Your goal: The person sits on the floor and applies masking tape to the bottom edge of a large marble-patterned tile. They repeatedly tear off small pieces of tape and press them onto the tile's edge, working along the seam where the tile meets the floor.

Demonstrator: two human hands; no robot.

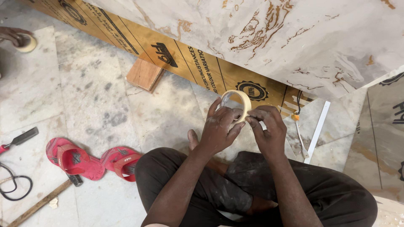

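Note:
I sit on the floor with my legs folded, in dark dusty trousers. Both hands are raised in front of my knees around a roll of cream masking tape. My left hand grips the roll from the left side, fingers wrapped over its edge. My right hand pinches at the roll's outer edge with thumb and fingertips. The roll stands upright, its hole facing me.
A marble-patterned board leans over a yellow printed plywood sheet. A small wood block lies by it. Red sandals, a hammer, a chisel, black cable lie left. Another person's hand holds tape at top left. A white strip lies right.

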